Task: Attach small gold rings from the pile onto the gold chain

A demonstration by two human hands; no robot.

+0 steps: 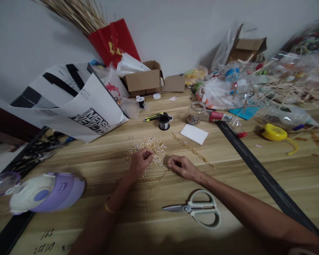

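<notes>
Gold chain [158, 179], prob. beaded, nr pile [148, 142]

Passage runs between gold chain [193, 151] and black strip [246, 156]; nearer in, scissors [189, 208] obstruct.

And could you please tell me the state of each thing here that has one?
Bead pile: loose, heaped.
Far gold chain: laid out.
Scissors: lying flat.
Bead jar: partly filled.
Tape measure: yellow strip trailing out.
White bag: standing, open-topped.
Cardboard box: open.
Purple bottle: cover flipped open.
Wire spool: upright, wound.
</notes>
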